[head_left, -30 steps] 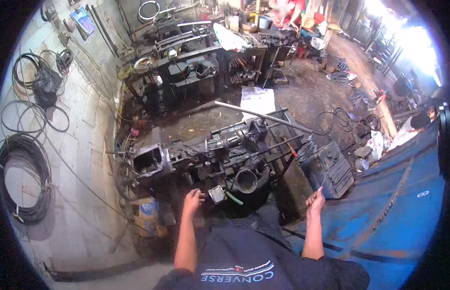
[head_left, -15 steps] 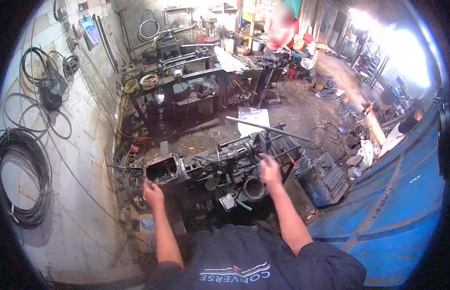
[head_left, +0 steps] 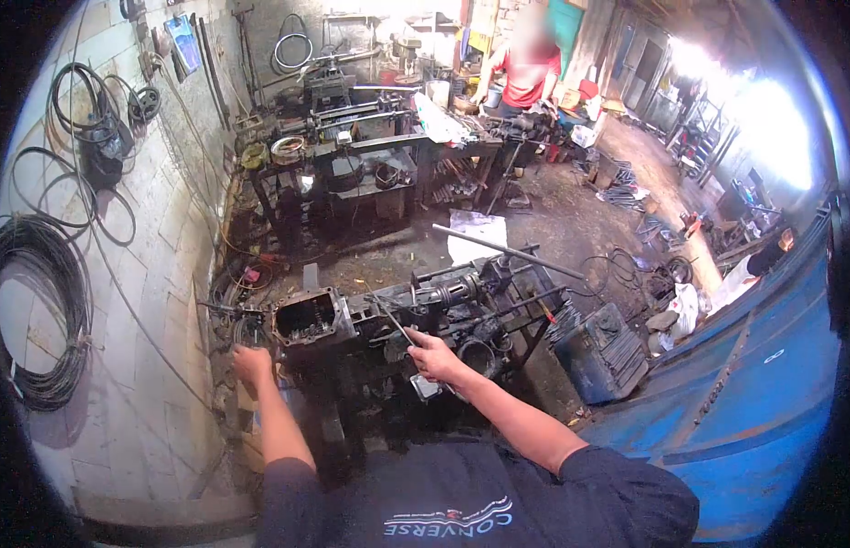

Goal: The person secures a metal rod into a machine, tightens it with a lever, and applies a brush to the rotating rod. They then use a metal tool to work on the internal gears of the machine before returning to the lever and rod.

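In the head view, my right hand is closed around a thin rod, which slants up and left over the bed of a greasy lathe. My left hand is low at the machine's left end, beside the open-topped gear housing. Its fingers look curled; whatever they hold, if anything, is hidden. Right of the housing sits a metal chuck-like part. Below my right hand is a small pale square box, partly covered by the wrist. A dark round ring-shaped part lies just right of that hand.
A long bar crosses above the machine's right end. A dark metal box stands at right, near blue sheet metal. Cable coils hang on the left wall. Behind, a person in red stands at a workbench.
My right hand has moved left and down from the chuck area, and the thin rod now shows in it. My left hand has shifted left and slightly down. The person behind stands more upright.
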Demonstrator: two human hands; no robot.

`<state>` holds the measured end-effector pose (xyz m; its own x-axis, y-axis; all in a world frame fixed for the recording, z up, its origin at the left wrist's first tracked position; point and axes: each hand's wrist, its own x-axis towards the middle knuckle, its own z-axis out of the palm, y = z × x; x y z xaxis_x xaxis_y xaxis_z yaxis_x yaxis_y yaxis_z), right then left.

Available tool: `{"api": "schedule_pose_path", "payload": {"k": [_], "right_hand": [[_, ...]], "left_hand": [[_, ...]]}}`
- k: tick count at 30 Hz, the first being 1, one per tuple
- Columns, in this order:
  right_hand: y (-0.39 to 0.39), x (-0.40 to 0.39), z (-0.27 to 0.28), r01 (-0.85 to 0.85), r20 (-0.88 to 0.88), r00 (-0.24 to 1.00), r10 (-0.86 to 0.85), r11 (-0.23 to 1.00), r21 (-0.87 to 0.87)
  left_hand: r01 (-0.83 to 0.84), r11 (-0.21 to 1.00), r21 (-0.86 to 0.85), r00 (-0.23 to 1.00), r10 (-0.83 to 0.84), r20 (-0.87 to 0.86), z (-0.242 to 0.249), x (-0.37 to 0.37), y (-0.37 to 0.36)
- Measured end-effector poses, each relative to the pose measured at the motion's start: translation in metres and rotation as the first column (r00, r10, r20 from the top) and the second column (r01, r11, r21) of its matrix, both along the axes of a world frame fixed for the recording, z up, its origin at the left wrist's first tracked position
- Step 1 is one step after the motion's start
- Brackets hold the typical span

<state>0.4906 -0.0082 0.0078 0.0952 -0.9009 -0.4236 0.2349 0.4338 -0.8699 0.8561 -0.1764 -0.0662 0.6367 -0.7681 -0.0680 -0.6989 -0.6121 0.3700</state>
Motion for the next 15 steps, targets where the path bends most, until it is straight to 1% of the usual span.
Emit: {"api": "schedule_pose_path", "payload": {"k": [2,4,6,7,8,10,11,12,13,15], "right_hand": [[0.002,-0.001,0.014,0.018,-0.026,1.000,-0.017,0.999,0.027],[0.003,-0.007,0.003,-0.009,-0.046,0.999,0.009,1.000,0.010],[0.005,-0.013,-0.001,-0.006,-0.055,0.998,0.007,1.000,0.013],[0.006,-0.013,0.002,0.001,-0.041,0.999,0.000,1.000,0.020],[0.003,-0.016,-0.007,-0.038,-0.155,0.987,0.044,0.998,0.044],[0.004,-0.019,-0.011,-0.023,-0.031,0.999,0.022,1.000,-0.017],[0.002,-0.017,-0.013,-0.008,-0.083,0.997,0.006,1.000,-0.028],[0.003,-0.013,-0.014,-0.007,-0.071,0.997,0.005,0.999,-0.031],[0.002,-0.009,-0.014,0.014,-0.038,0.999,-0.014,1.000,0.005],[-0.003,-0.001,-0.014,0.032,0.017,0.999,-0.033,0.998,0.052]], "left_hand": [[0.052,0.997,0.053,0.993,-0.058,0.100,-0.019,0.019,-0.017],[0.037,0.997,0.065,0.995,-0.043,0.086,-0.021,0.021,-0.021],[-0.012,0.994,-0.106,0.999,0.018,0.052,-0.028,0.022,-0.020],[-0.020,0.994,-0.112,0.999,0.025,0.048,-0.031,0.026,-0.018],[0.004,0.995,-0.097,0.999,0.000,0.039,-0.034,0.031,-0.017],[0.022,0.995,-0.101,0.999,-0.019,0.030,-0.030,0.032,-0.021],[-0.014,0.998,-0.067,1.000,0.016,0.016,-0.027,0.029,-0.019],[-0.047,0.999,-0.025,0.999,0.047,0.007,-0.024,0.027,-0.014],[-0.044,0.999,-0.030,0.999,0.045,0.019,-0.023,0.026,-0.012],[-0.089,0.993,-0.084,0.996,0.088,-0.006,-0.020,0.024,-0.017]]}}
